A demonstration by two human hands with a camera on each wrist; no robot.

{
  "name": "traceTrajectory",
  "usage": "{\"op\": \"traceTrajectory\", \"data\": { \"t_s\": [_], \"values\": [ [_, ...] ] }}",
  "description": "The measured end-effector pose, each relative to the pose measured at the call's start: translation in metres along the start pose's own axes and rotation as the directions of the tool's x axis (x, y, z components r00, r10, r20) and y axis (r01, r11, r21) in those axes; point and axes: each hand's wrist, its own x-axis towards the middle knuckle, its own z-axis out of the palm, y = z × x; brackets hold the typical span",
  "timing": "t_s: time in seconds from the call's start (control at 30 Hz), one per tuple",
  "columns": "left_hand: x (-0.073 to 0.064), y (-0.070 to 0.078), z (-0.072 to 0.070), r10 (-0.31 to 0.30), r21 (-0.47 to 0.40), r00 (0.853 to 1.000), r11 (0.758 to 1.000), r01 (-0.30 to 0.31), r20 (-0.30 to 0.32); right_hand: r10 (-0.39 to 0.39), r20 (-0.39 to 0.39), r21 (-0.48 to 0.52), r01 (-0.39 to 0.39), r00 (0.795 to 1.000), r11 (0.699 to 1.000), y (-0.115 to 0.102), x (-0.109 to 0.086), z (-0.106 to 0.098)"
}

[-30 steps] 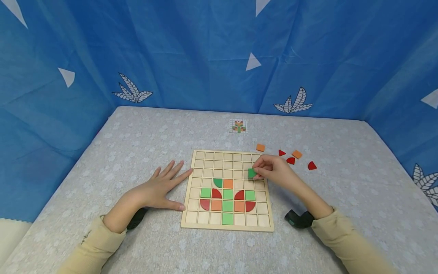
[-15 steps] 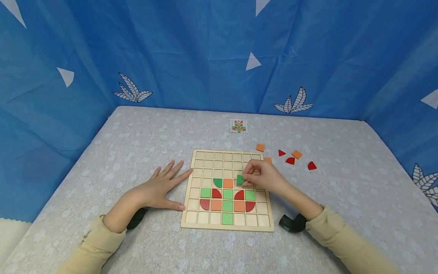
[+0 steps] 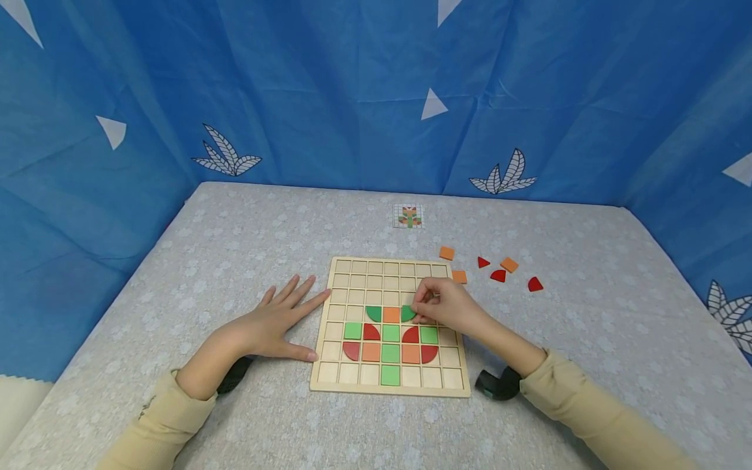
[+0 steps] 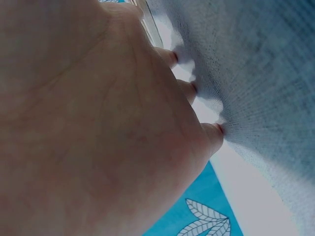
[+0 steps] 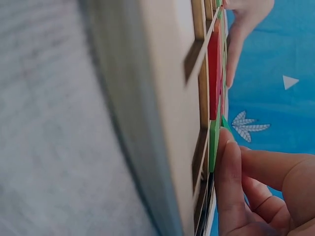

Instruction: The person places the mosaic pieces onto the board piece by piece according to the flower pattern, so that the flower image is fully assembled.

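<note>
My right hand (image 3: 443,301) pinches a dark green quarter-circle tile (image 3: 407,314) at a cell of the wooden grid board (image 3: 390,391), just right of an orange square tile (image 3: 391,315). In the right wrist view the thumb and fingertips meet at a sliver of the green tile (image 5: 226,123). A matching dark green quarter circle (image 3: 374,313) sits left of the orange square. Light green, red and orange tiles fill cells in the rows nearer me. My left hand (image 3: 267,326) lies spread on the cloth, thumb and index fingertips at the board's left edge.
Right of the board's far corner lie loose orange squares (image 3: 509,264), red quarter circles (image 3: 535,284) and a small red triangle (image 3: 484,262). A small pattern card (image 3: 408,216) lies beyond the board. Blue curtains (image 3: 352,98) stand around the table's back and sides.
My right hand has moved left and toward me with the green tile, from the board's right side to the cell beside the orange square. The left hand stays put.
</note>
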Motion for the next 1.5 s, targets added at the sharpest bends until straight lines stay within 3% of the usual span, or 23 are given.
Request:
{"op": "traceTrajectory", "data": {
  "t_s": [0.6, 0.8, 0.9, 1.03, 1.27, 1.5],
  "values": [
    [0.0, -0.002, 0.001, 0.004, 0.011, 1.0, 1.0, -0.004, -0.008, -0.005, -0.031, -0.033, 0.004, 0.999, 0.999, 0.0, 0.001, 0.002],
    [0.0, 0.0, 0.0, -0.003, 0.016, 1.0, 1.0, 0.003, -0.002, -0.011, -0.026, -0.042, 0.01, 1.0, 0.999, -0.015, -0.003, 0.002],
    [0.0, 0.001, 0.0, -0.003, 0.016, 1.0, 1.0, 0.003, -0.001, -0.005, -0.034, -0.045, 0.003, 0.999, 0.999, -0.009, -0.001, -0.001],
    [0.0, 0.001, 0.0, 0.0, 0.019, 1.0, 1.0, 0.0, -0.001, -0.001, -0.077, -0.087, -0.006, 0.997, 0.996, -0.007, 0.001, -0.016],
    [0.0, 0.002, -0.001, 0.0, 0.013, 1.0, 1.0, 0.0, -0.002, -0.027, -0.186, -0.286, -0.028, 0.982, 0.958, 0.005, 0.001, -0.057],
    [0.0, 0.002, 0.0, 0.004, 0.011, 1.0, 1.0, -0.004, -0.007, 0.015, -0.221, -0.335, -0.09, 0.975, 0.938, 0.027, -0.001, -0.079]
  ]
}}
